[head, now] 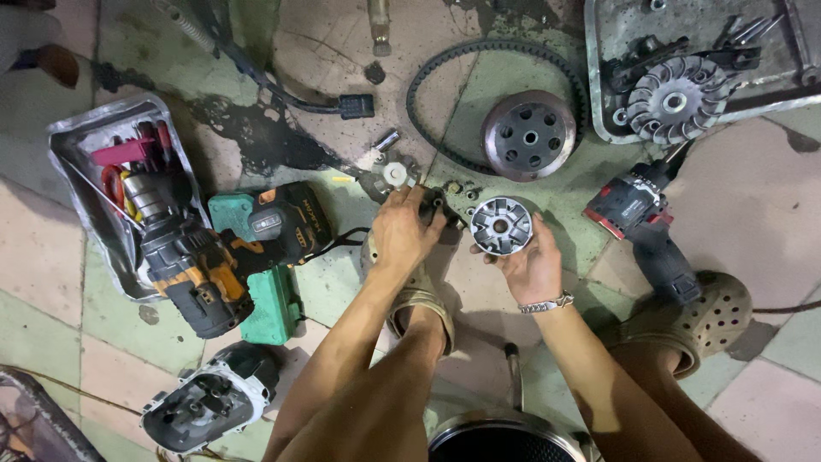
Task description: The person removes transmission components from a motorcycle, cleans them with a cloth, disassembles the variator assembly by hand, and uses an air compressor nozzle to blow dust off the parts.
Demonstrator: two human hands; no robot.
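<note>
While the right hand (532, 265) cradles the round silver ribbed metal pulley half (501, 226) face-up above the tiled floor (753, 214), the left hand (404, 231) closes on what appears a small dark part (434, 205); support it level.

Even overhead light, soft shadows, sharp focus.

Worn tiled floor (753, 197) in pale pink and green, cracked, dark oil stain (256, 137), dim light
</note>
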